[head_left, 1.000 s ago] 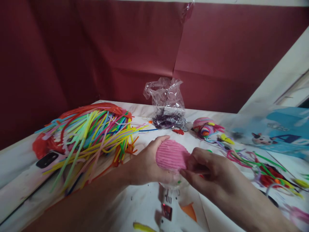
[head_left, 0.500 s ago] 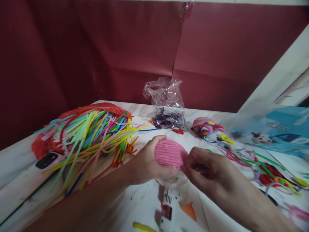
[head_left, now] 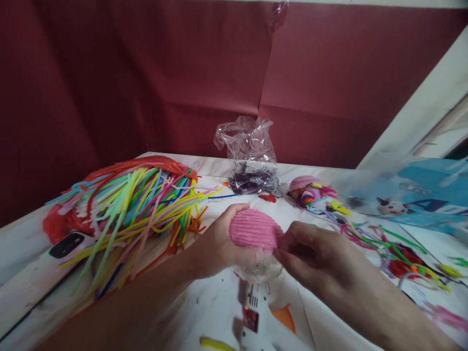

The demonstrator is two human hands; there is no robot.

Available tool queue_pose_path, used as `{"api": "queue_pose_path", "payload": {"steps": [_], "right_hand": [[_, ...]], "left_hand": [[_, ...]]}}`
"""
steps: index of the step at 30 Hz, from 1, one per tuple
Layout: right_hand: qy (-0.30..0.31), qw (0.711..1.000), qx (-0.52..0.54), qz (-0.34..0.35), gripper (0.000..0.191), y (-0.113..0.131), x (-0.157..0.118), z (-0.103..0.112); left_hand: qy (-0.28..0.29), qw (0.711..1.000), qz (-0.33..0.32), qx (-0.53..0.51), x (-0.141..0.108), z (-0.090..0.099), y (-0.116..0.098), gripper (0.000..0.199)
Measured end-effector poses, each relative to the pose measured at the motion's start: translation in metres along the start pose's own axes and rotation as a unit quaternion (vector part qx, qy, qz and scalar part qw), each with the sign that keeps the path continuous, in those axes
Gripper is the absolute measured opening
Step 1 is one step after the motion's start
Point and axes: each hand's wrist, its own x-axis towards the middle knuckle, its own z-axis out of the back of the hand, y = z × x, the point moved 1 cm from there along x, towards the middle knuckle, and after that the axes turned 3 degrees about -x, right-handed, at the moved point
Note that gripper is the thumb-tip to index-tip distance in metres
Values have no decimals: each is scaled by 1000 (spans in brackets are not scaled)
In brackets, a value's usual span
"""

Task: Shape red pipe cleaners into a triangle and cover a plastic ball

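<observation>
My left hand [head_left: 221, 243] is wrapped around a clear rounded plastic piece [head_left: 258, 270]. Rows of pink pipe cleaner [head_left: 254, 228] cover its upper part, while the lower part stays see-through. At the right edge of these rows, my right hand [head_left: 305, 248] pinches the pink pipe cleaner between thumb and forefinger; the fingertips partly hide the strand. Just below the plastic piece lies a white glue gun [head_left: 252, 304] with a small red light. An orange piece [head_left: 285, 317] and a short yellow strip [head_left: 217, 343] lie beside it.
A heap of coloured pipe cleaners [head_left: 146, 204] and a white phone [head_left: 40, 273] are at left. Behind stands a clear plastic bag [head_left: 252, 161] with dark contents. Rightward are a striped pipe-cleaner figure [head_left: 307, 187], loose pipe cleaners [head_left: 409, 253] and a blue printed package [head_left: 427, 195].
The whole view has shifted slightly, so things appear a little further left. Both hands keep their hold on the pink-covered piece, with the right fingers at nearly the same spot.
</observation>
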Motion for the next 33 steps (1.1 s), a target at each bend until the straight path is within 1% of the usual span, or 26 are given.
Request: {"api": "queue_pose_path", "payload": {"steps": [5,9,12,15,17,21,25,28,33], "right_hand": [[19,999,-2,-29,32,-1,0,-2],[27,999,-8,-27,31,0,-1,-4],[26,999,-5,-25,29,0,-2,-4],[18,1000,-2,-25,27,-2,-1,-4],[16,1000,-2,-18,27,-3,0,-4],[12,1000,15,-11,27,-3,2,-4],[18,997,77,-4,27,-5,0,2],[34,992,119,6,24,-9,-2,10],[46,988,142,30,27,-16,0,18]], "left_hand": [[6,1000,-4,2,1,1,2,71],[10,999,-16,-36,3,2,2,65],[17,999,-5,-50,3,3,3,62],[33,999,10,-26,3,3,4,74],[29,999,14,8,3,3,4,79],[13,999,12,35,4,3,2,74],[7,1000,2,-8,5,4,2,73],[-9,998,-3,-58,5,6,0,72],[-12,995,1,-99,4,4,-3,74]]}}
